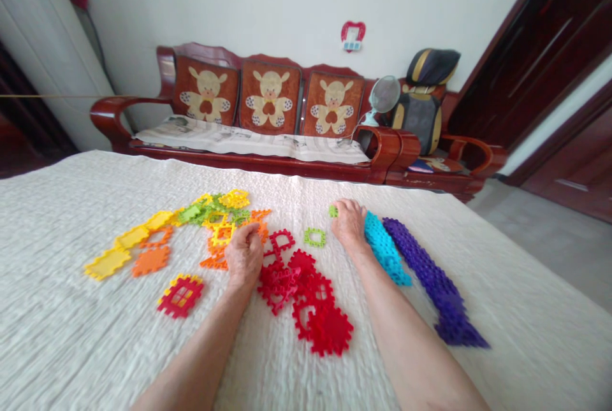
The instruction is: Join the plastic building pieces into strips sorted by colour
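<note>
My left hand [245,250] is closed in a loose fist beside orange interlocking tiles [217,259] and yellow ones [222,232]; whatever it may hold is hidden. On the right, my right hand [349,220] curls down over the cloth, with a green interlocking tile [333,211] sticking out at its fingertips. Between the hands lies a green square frame tile [314,237]. Nearer to me spreads a pile of red tiles [329,328]. A red tile with a yellow window [180,296] lies left of my left forearm.
A turquoise row of tiles [386,252] and a purple row [435,277] stretch along the right. Yellow tiles [109,264] and green tiles [205,210] form a line at left. The bed-like surface has a cream quilted cover [71,334]. Behind stands a wooden sofa [268,159].
</note>
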A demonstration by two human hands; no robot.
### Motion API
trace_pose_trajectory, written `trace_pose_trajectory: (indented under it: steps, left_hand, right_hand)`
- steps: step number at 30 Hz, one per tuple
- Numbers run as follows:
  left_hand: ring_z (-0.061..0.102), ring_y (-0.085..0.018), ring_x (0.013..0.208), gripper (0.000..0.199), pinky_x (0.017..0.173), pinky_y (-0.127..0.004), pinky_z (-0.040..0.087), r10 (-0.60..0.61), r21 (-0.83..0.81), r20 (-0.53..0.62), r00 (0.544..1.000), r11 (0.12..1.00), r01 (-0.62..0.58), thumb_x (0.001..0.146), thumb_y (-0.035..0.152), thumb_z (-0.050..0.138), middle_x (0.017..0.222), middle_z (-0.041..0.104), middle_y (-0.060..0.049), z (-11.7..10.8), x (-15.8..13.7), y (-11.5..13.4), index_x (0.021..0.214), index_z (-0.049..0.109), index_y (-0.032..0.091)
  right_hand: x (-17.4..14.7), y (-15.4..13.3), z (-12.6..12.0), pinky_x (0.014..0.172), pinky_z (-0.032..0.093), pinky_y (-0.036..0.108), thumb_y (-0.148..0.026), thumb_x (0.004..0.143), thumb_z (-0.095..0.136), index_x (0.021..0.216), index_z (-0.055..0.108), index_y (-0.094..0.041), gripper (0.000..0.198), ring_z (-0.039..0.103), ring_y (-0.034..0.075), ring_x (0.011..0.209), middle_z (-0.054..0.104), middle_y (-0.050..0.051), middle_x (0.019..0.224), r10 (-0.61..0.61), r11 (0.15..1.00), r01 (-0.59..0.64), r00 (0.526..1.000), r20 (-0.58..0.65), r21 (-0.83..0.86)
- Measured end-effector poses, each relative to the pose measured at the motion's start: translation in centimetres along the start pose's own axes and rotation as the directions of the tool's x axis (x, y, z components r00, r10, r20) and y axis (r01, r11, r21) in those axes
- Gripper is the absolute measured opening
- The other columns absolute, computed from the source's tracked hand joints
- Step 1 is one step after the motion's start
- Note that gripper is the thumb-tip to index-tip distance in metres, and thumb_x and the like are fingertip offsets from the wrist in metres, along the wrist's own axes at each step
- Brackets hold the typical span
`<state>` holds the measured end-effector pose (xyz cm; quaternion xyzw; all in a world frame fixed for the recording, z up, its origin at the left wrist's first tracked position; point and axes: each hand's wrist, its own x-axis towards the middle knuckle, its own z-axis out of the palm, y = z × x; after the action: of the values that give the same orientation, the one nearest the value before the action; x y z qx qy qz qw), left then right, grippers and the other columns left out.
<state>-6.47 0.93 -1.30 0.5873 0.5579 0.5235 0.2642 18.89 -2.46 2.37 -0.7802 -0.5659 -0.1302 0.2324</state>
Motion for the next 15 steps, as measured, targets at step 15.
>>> trace_pose_trajectory:
  steps: [15]
  left_hand:
    - [0.068, -0.022, 0.086, 0.032, 0.084, -0.036, 0.053, 0.043, -0.001, -0.034, 0.998, 0.999, -0.043, 0.076, 0.025, 0.048, 0.090, 0.076, -0.007, 0.3, 0.0, 0.0, 0.091, 0.075, 0.019]
  right_hand:
    - [-5.7, -0.8, -0.4, 0.102, 0.043, 0.037, -0.016, 0.081, 0.044, 0.111, 0.063, -0.018, 0.035, 0.059, 0.021, 0.114, 0.066, 0.012, 0.118, -0.349, 0.861, 0.277, 0.932, 0.100, 0.427]
